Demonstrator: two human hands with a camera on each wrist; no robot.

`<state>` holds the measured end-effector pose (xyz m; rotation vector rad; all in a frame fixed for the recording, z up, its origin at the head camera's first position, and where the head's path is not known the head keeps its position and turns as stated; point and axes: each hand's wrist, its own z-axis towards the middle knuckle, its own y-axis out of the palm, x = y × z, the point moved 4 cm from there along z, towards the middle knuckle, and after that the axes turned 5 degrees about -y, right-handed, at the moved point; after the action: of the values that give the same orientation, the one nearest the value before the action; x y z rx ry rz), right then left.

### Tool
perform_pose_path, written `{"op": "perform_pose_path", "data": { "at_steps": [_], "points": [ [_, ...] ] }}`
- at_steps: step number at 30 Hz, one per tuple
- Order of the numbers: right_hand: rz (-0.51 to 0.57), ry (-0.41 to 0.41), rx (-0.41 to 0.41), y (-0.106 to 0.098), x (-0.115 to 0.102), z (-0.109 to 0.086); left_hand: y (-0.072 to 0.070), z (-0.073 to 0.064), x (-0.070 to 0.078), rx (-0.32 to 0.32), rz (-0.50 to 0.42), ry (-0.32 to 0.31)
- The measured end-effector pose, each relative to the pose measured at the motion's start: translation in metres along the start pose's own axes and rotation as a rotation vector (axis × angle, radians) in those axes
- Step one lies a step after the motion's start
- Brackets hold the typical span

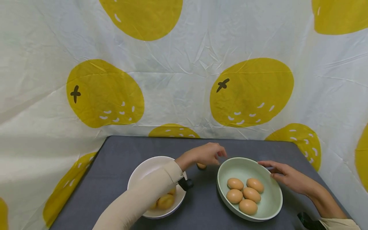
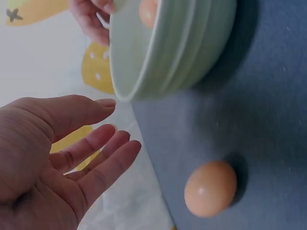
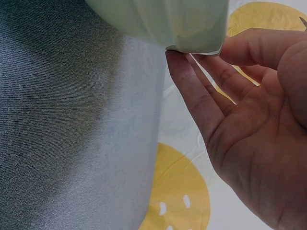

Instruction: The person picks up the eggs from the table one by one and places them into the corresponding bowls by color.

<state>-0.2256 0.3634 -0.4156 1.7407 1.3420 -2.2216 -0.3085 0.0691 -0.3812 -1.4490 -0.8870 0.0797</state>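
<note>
My right hand (image 1: 291, 177) pinches the right rim of a pale green bowl (image 1: 271, 195), thumb on the inner side and fingers outside. In the right wrist view, the fingertips (image 3: 180, 62) meet the bowl's (image 3: 158, 24) outer wall. Several brown eggs (image 1: 248, 207) lie inside the bowl. My left hand (image 1: 209, 153) hovers off the bowl's left rim, holding nothing. Its thumb and fingers are loosely spread in the left wrist view. One brown egg (image 2: 211, 189) rests on the table below that hand, partly hidden by it in the head view.
A white bowl (image 1: 138, 174) with yellowish rounded things (image 1: 165, 202) in it stands at left, partly covered by my left sleeve (image 1: 143, 195). Both bowls stand on a dark grey tabletop (image 1: 95, 191). A white curtain with yellow fruit prints (image 1: 178, 95) hangs behind the table's back edge.
</note>
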Motion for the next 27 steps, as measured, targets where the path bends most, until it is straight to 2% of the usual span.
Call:
{"op": "perform_pose_path", "data": {
  "at_steps": [7,12,20,27],
  "points": [
    [0.011,0.012,-0.004,0.000,0.000,0.000,-0.005,-0.005,-0.018,0.010,0.058,-0.051],
    [0.018,0.012,-0.008,0.001,0.000,0.000,-0.005,-0.007,-0.031,-0.029,0.091,-0.106],
    [0.015,0.007,-0.006,0.001,0.002,-0.001,0.003,-0.008,-0.049,-0.081,0.153,-0.138],
    [0.013,-0.009,-0.003,0.002,0.001,-0.002,0.010,-0.010,-0.055,-0.110,0.190,-0.168]
  ]
}}
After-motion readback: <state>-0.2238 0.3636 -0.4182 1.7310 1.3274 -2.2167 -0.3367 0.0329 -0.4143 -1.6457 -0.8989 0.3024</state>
